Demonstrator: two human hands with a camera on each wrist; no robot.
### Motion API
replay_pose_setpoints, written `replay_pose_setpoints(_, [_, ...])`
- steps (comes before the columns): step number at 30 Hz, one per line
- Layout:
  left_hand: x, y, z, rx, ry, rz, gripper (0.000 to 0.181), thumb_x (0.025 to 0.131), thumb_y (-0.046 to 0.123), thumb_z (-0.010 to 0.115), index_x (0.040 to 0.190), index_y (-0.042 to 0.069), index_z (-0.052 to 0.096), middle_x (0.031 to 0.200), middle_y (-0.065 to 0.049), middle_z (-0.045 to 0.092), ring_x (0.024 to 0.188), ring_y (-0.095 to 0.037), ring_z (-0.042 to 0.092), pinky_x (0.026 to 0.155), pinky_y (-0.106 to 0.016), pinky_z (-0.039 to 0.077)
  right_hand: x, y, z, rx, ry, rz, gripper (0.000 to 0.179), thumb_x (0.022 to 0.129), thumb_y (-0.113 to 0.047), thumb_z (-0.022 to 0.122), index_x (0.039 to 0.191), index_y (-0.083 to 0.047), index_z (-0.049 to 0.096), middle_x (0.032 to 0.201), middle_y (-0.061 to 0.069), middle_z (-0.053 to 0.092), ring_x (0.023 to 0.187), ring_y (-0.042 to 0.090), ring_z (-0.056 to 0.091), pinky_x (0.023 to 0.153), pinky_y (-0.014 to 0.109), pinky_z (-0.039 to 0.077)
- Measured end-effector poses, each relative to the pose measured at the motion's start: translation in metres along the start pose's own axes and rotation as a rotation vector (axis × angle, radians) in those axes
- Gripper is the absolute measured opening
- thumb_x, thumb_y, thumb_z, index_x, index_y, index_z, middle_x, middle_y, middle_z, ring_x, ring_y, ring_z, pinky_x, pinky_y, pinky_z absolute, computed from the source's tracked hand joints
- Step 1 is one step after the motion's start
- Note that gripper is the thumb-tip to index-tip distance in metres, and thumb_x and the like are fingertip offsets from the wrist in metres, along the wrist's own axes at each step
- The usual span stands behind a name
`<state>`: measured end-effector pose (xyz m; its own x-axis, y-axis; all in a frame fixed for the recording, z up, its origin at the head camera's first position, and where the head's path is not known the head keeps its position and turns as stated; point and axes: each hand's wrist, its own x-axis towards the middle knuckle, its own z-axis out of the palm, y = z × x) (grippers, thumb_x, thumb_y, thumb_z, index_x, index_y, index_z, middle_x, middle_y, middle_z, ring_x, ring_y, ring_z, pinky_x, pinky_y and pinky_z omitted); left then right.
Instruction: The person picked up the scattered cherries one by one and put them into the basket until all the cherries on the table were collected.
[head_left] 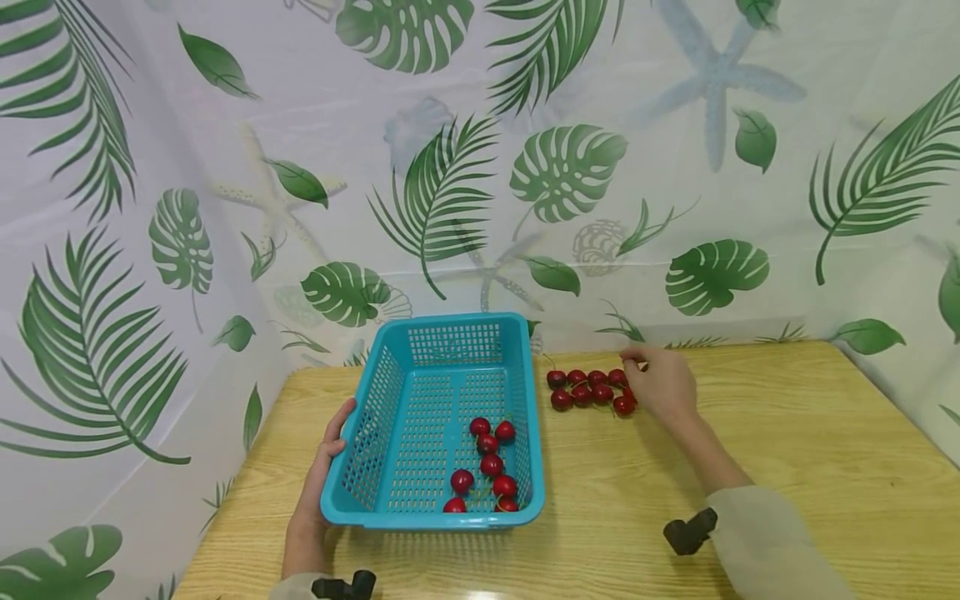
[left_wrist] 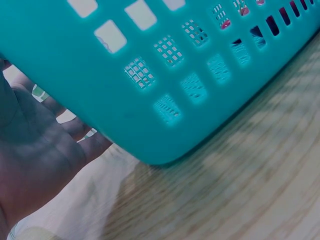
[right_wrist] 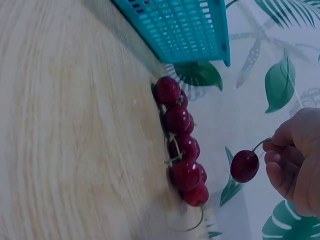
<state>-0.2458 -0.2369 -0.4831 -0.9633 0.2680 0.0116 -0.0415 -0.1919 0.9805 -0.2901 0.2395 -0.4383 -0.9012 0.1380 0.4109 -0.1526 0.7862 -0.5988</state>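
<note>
A dark red cherry [right_wrist: 245,166] hangs by its green stem from my right hand [right_wrist: 295,160], whose thumb and fingertips pinch the stem. In the head view my right hand [head_left: 663,385] is at the right end of two short rows of cherries [head_left: 597,393] on the table. To their left stands a blue plastic basket [head_left: 536,417] with several cherries [head_left: 491,465] near its front right corner. My left hand [head_left: 322,471] rests against the basket's left side, fingers extended along the wall. In the left wrist view, the left hand's palm [left_wrist: 35,145] faces the basket's corner.
The wooden table [head_left: 787,442] extends to the right of the cherries. A white cloth with green leaf prints [head_left: 465,283] hangs right behind the table and along its left side. Black wrist cameras [head_left: 690,532] are worn on both forearms.
</note>
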Motion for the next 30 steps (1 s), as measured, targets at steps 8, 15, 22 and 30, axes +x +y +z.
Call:
replay_pose_setpoints(8, [0.0, 0.001, 0.001, -0.011, -0.002, -0.001, 0.061, 0.1, 0.02, 0.018, 0.16, 0.028, 0.008, 0.166, -0.008, 0.0, 0.146, -0.042, 0.012, 0.097, -0.039, 0.04, -0.003, -0.031, 0.005, -0.069, -0.014, -0.165, 0.016, 0.09, -0.004, 0.063, 0.1, -0.001, 0.075, 0.099, 0.018, 0.074, 0.056, 0.021, 0.056, 0.044, 0.032, 0.04])
replay_pose_setpoints(15, [0.0, 0.0, 0.001, 0.011, -0.005, 0.011, 0.062, 0.1, 0.021, 0.019, 0.16, 0.027, 0.008, 0.166, -0.009, -0.002, 0.147, -0.043, 0.01, 0.099, -0.041, 0.037, -0.009, -0.062, 0.008, -0.089, 0.017, -0.333, 0.013, 0.086, -0.002, 0.068, 0.096, -0.004, 0.077, 0.095, 0.013, 0.075, 0.077, 0.028, 0.069, 0.05, 0.034, 0.048])
replay_pose_setpoints(22, [0.0, 0.0, 0.0, 0.016, -0.008, 0.017, 0.062, 0.099, 0.021, 0.019, 0.16, 0.025, 0.007, 0.166, -0.008, -0.001, 0.147, -0.042, 0.01, 0.099, -0.04, 0.037, -0.012, -0.098, 0.02, -0.074, 0.075, -0.489, 0.014, 0.085, -0.004, 0.073, 0.098, -0.006, 0.078, 0.093, 0.009, 0.076, 0.077, 0.024, 0.071, 0.052, 0.032, 0.05])
replay_pose_setpoints(30, [0.001, 0.002, 0.0, -0.01, -0.008, 0.001, 0.063, 0.099, 0.021, 0.021, 0.16, 0.026, 0.007, 0.166, -0.009, -0.002, 0.146, -0.044, 0.012, 0.097, -0.04, 0.04, -0.021, -0.136, 0.046, -0.097, -0.048, -0.547, 0.014, 0.087, -0.006, 0.072, 0.1, -0.008, 0.077, 0.096, 0.006, 0.076, 0.082, 0.022, 0.072, 0.061, 0.034, 0.055])
